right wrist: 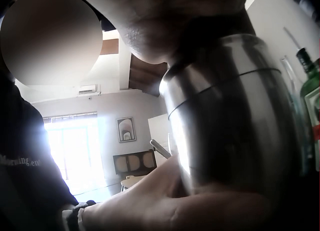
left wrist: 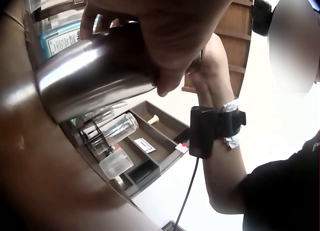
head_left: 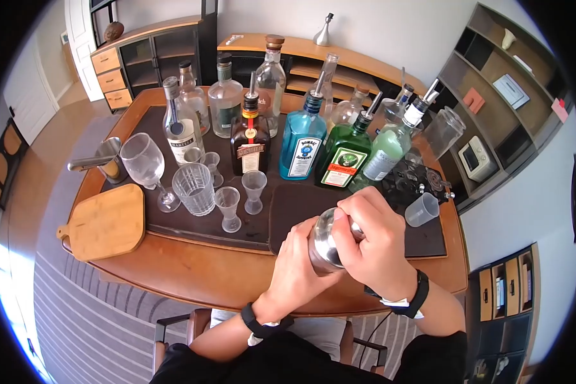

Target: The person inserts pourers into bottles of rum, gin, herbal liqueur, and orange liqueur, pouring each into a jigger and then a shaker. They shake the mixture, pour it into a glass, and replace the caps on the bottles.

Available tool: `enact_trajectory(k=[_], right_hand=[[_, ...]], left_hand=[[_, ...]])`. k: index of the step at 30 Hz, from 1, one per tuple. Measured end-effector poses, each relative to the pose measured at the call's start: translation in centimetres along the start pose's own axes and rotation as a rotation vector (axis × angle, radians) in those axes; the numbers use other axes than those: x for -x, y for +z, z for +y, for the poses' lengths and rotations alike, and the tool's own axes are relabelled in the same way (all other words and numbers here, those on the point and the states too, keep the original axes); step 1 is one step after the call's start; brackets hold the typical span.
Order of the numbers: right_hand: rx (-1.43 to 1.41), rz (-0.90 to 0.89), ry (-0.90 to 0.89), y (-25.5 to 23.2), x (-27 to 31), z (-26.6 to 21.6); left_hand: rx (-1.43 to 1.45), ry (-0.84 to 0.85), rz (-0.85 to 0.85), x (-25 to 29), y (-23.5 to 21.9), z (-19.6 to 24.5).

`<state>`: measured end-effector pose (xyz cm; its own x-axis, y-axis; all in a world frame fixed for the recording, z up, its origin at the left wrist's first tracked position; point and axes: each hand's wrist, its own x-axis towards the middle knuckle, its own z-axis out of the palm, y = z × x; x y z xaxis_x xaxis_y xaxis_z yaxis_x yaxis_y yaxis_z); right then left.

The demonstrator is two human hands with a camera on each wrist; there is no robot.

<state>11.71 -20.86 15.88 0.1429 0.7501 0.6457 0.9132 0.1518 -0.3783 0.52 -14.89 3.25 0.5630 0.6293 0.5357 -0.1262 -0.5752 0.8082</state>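
Observation:
A shiny metal cocktail shaker point(head_left: 327, 238) is held between both hands near the table's front edge. My left hand point(head_left: 296, 264) wraps round the body of the shaker from the left. Over its top, my right hand point(head_left: 379, 242) grips the domed lid from above, the thumb lying across the metal. A seam between lid and body shows on the shaker point(right wrist: 225, 123) in the right wrist view. In the left wrist view the shaker's smooth lower body point(left wrist: 82, 78) points out past the hand. Its inside is hidden.
Behind the hands stand a blue bottle point(head_left: 301, 144), a green bottle point(head_left: 344, 155) and several others. To the left are a tumbler point(head_left: 194, 189), a wine glass point(head_left: 142, 160), small jigger-shaped glasses point(head_left: 229, 208) and a wooden board point(head_left: 109, 224). A plastic cup point(head_left: 422, 210) sits at right.

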Motion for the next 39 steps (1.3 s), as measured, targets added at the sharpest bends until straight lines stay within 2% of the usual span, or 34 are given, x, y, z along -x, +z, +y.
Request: enact_trajectory(k=[2, 6, 9, 10, 13, 14, 17, 20, 21, 23, 24, 26, 27, 29, 31, 33, 34, 35, 36, 38, 39], right_hand=[[-0.026, 0.024, -0.015, 0.2, 0.1, 0.5], [-0.576, -0.059, 0.048, -0.1, 0.8, 2.2], [-0.445, 0.064, -0.100, 0.8, 2.1, 2.9], [-0.486, 0.045, -0.078, 1.0, 2.8, 3.4], [-0.488, 0.188, -0.074, 2.9, 3.6, 2.7], [-0.351, 0.126, -0.168, 2.9, 4.1, 4.3], [-0.406, 0.108, -0.110, 3.0, 5.0, 3.6], [-0.415, 0.176, -0.177, 4.0, 5.7, 5.3], [-0.421, 0.202, -0.195, 4.0, 5.6, 5.2], [-0.313, 0.289, -0.228, 2.8, 5.7, 3.9], [-0.218, 0.276, -0.168, 0.3, 5.6, 1.3], [-0.107, 0.390, -0.199, -4.3, 5.9, -4.8], [-0.065, 0.378, -0.155, -4.7, 6.5, -5.6], [0.017, 0.289, -0.021, -6.0, 7.7, -5.4], [0.119, 0.149, 0.163, -8.3, 9.3, -3.6], [0.097, 0.254, 0.175, -7.2, 9.9, -3.1], [0.018, 0.421, 0.082, -4.4, 9.4, -2.0], [0.000, 0.457, 0.050, -4.3, 9.3, -2.5], [-0.017, 0.376, 0.110, -6.4, 9.8, -4.8], [-0.090, 0.234, 0.228, -9.2, 10.2, -8.1], [-0.212, 0.361, 0.184, -9.0, 10.3, -6.7]], left_hand=[[0.149, -0.052, -0.045, 0.0, -0.2, 0.0], [0.313, -0.077, -0.071, -0.1, 0.1, -0.3], [0.267, -0.018, 0.021, 0.5, 0.6, -0.5], [0.187, 0.069, 0.080, 0.6, 1.2, -0.6], [-0.021, 0.240, 0.167, 0.2, 1.4, -0.9], [0.089, 0.257, 0.179, 0.3, 1.8, -1.4], [0.090, 0.256, 0.174, 0.7, 2.5, -2.7], [0.104, 0.203, 0.206, 0.6, 3.0, -1.7], [0.115, 0.181, 0.210, 0.4, 2.7, -1.1], [-0.005, 0.340, 0.264, 0.1, 1.6, 0.5], [0.050, 0.417, 0.229, -0.2, 0.8, 2.3], [0.212, 0.506, 0.102, -1.0, -0.9, 7.2], [0.325, 0.515, 0.013, -1.4, -1.6, 9.8], [0.253, 0.638, -0.052, -1.2, -2.2, 13.1], [0.168, 0.652, -0.009, -3.3, -1.1, 10.6], [0.131, 0.464, -0.032, -3.8, -0.1, 6.3], [0.111, 0.404, -0.019, -3.3, -0.3, 6.5], [0.145, 0.535, -0.040, -3.1, -0.5, 7.2], [0.161, 0.713, -0.015, -3.7, -0.7, 8.8], [0.211, 0.789, -0.013, -2.1, -0.3, 13.4], [0.225, 0.757, -0.024, -2.2, -0.4, 13.9]])
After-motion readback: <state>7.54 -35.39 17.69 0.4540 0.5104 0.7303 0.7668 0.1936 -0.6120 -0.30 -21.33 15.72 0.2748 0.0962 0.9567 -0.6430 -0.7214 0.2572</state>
